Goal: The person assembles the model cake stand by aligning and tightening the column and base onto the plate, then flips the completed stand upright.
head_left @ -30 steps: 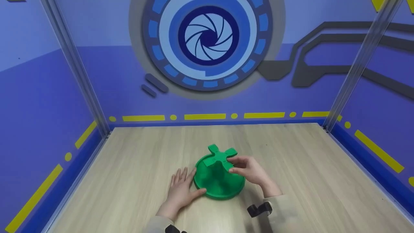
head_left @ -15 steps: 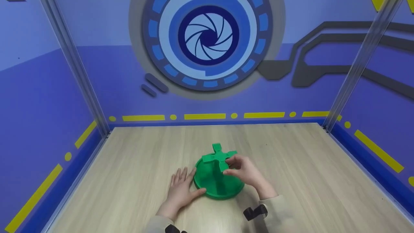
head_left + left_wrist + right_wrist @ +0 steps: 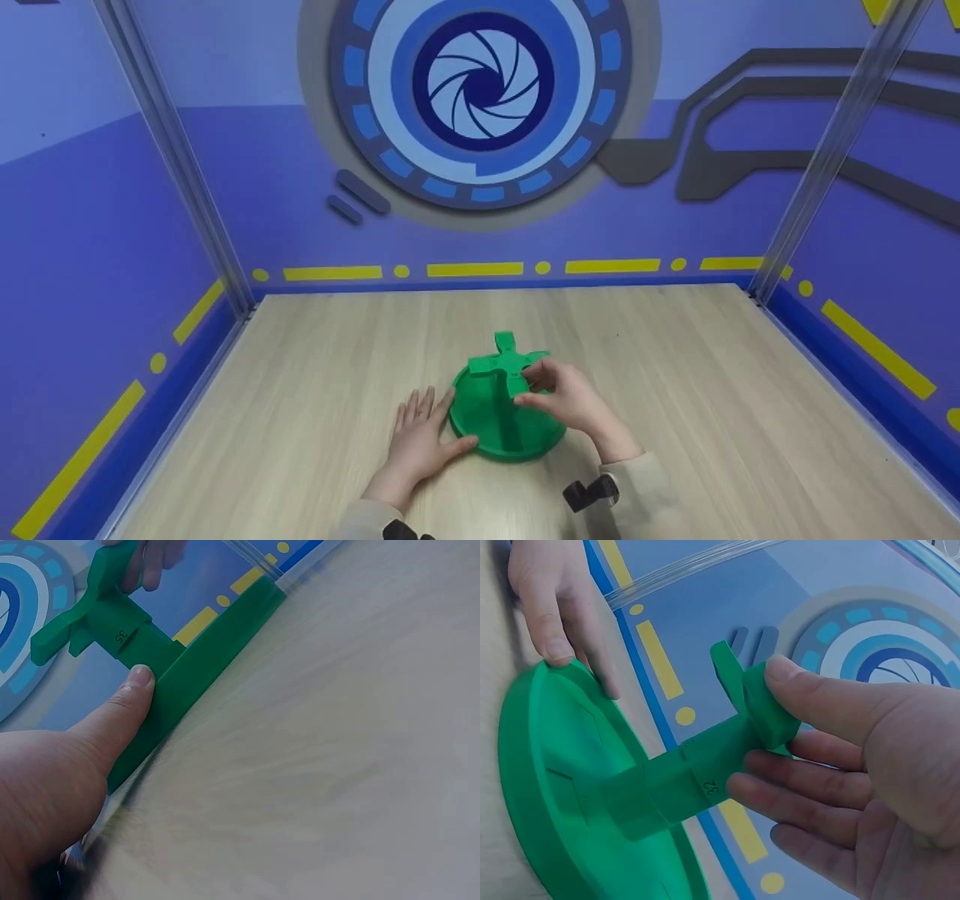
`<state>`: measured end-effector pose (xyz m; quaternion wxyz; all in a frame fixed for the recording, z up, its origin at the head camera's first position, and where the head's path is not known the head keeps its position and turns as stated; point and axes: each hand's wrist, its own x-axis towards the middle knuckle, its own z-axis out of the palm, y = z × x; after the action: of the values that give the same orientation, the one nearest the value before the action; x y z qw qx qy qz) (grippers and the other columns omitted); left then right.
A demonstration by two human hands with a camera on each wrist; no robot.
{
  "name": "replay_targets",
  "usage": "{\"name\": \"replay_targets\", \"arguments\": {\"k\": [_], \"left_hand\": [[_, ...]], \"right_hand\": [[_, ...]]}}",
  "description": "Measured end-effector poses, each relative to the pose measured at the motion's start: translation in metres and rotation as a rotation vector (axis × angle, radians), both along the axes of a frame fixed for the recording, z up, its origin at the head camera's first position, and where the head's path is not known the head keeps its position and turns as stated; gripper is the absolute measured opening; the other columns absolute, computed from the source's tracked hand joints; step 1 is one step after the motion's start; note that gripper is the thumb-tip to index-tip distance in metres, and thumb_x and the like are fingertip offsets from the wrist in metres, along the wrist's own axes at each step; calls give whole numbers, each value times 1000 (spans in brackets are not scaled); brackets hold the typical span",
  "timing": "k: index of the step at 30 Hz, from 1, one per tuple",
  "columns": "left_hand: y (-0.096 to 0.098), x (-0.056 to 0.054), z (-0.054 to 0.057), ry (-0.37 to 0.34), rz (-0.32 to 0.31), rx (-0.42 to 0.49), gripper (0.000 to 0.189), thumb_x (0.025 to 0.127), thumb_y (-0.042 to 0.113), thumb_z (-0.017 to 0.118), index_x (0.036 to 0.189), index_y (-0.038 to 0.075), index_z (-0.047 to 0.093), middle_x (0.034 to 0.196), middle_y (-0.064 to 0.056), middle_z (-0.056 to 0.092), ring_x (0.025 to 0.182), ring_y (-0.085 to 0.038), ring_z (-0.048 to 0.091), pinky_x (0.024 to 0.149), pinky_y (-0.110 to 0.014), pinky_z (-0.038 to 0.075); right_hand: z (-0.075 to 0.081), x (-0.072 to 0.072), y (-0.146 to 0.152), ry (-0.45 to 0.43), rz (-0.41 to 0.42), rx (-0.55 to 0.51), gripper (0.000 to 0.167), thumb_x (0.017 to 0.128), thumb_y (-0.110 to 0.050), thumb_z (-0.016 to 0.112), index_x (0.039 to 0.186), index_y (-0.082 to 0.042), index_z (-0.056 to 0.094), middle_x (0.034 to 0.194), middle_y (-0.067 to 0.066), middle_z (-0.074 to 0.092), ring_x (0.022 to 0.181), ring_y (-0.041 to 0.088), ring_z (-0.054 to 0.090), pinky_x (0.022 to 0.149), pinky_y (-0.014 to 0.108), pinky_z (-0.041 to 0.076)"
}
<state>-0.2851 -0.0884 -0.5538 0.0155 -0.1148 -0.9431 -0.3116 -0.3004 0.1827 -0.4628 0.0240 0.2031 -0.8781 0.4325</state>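
A green round base (image 3: 476, 424) with a raised rim lies on the table. From its middle rises a thick post (image 3: 682, 780) marked with small numbers, topped by a green cross-shaped knob (image 3: 504, 363) with flat arms. My left hand (image 3: 421, 444) rests at the left of the base, fingers spread and straight, thumb and forefinger touching the rim. In the left wrist view, the thumb (image 3: 124, 709) presses on the rim's edge. My right hand (image 3: 574, 401) pinches one arm of the knob between thumb and fingers. Part of that arm is hidden by the fingers.
The pale wooden tabletop (image 3: 337, 360) is bounded by blue printed walls (image 3: 262, 187) at the back and both sides. Metal corner posts (image 3: 821, 172) stand at the far left and far right.
The knob has turned clockwise, seen from above, mostly in the first half second. My right hand has shifted slightly left with it. The left hand and base have stayed put.
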Motion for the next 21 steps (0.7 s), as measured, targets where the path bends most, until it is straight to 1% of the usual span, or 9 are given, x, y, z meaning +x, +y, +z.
{"name": "replay_targets", "arguments": {"k": [3, 6, 10, 12, 14, 17, 19, 21], "left_hand": [[0, -1, -1, -5, -1, 1, 99, 86, 69, 69, 162, 15, 34, 167, -27, 26, 158, -51, 13, 128, -65, 7], [0, -1, -1, -4, -5, 1, 99, 86, 69, 68, 162, 15, 34, 168, -27, 25, 158, -51, 12, 128, -65, 7], [-1, -1, 0, 3, -8, 2, 99, 86, 69, 69, 162, 14, 34, 168, -28, 25, 157, -52, 13, 128, -66, 7], [-1, -1, 0, 3, -6, 1, 100, 86, 69, 69, 162, 14, 34, 168, -27, 25, 157, -52, 12, 128, -66, 7], [0, -1, 0, 1, -5, -1, 100, 86, 69, 68, 162, 15, 34, 168, -27, 25, 157, -51, 12, 128, -66, 7], [0, -1, -1, 0, -5, -8, 100, 86, 70, 68, 162, 15, 34, 168, -27, 25, 157, -51, 12, 128, -66, 7], [0, -1, -1, 0, -4, -13, 99, 86, 70, 68, 162, 15, 34, 168, -27, 25, 157, -51, 13, 128, -66, 7], [0, -1, -1, 1, -5, -8, 99, 86, 69, 68, 162, 14, 34, 167, -28, 25, 157, -52, 13, 128, -66, 7]], "right_hand": [[2, -2, 5, -24, -9, -20, 40, 91, -31, 80, 118, -3, 69, 109, 10, 74, 98, 22, 72, 88, 42, 61], [5, -4, 12, -29, -40, -71, 37, 94, -30, 77, 117, -3, 70, 109, 10, 75, 98, 22, 72, 86, 35, 61], [7, -7, 20, 18, -107, -161, 27, 94, -20, 76, 113, -1, 73, 108, 13, 76, 96, 21, 73, 84, 25, 59], [7, -8, 22, 52, -148, -207, 22, 93, -14, 76, 111, -1, 74, 106, 14, 76, 95, 20, 72, 84, 25, 59], [6, -10, 24, 82, -193, -245, 18, 93, -10, 76, 108, -1, 75, 104, 14, 77, 95, 20, 72, 87, 30, 60], [2, -13, 25, 121, -251, -278, 16, 92, -7, 76, 107, 0, 76, 105, 16, 77, 100, 26, 72, 98, 44, 59], [-1, -15, 27, 131, -273, -281, 18, 93, -6, 75, 110, -1, 75, 109, 17, 76, 106, 30, 71, 106, 53, 54], [-5, -17, 28, 117, -275, -280, 22, 94, -7, 73, 116, -1, 74, 116, 18, 74, 114, 34, 69, 110, 56, 50]]}}
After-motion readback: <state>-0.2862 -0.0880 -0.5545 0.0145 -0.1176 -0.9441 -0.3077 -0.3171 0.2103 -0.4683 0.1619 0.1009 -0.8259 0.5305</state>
